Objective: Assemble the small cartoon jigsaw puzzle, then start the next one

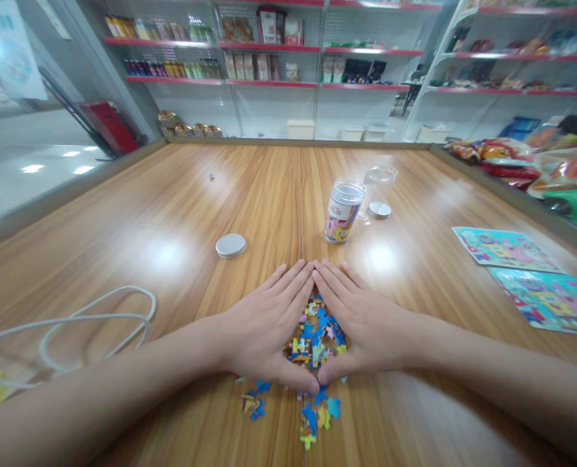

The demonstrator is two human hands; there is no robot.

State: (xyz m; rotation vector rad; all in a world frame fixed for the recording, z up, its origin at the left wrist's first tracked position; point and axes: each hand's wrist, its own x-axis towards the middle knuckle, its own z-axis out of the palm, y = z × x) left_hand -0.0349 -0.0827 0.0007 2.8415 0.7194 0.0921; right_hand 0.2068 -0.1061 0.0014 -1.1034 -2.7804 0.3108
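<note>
Small colourful jigsaw puzzle pieces lie in a pile on the wooden table, framed by both my hands. My left hand lies along the pile's left side, fingers stretched forward. On the other side, my right hand mirrors it, with fingertips and thumbs of both hands meeting around the pile. Some pieces may be hidden under the palms. Several loose pieces lie nearer to me, outside the thumbs. Beyond my fingertips stands a clear jar with a cartoon label, its top uncovered.
A silver lid lies left of the jar. Behind it are another silver lid and a clear plastic ring. Two cartoon picture sheets rest at right. A white cable loops at left. Snack packets sit beyond the right edge.
</note>
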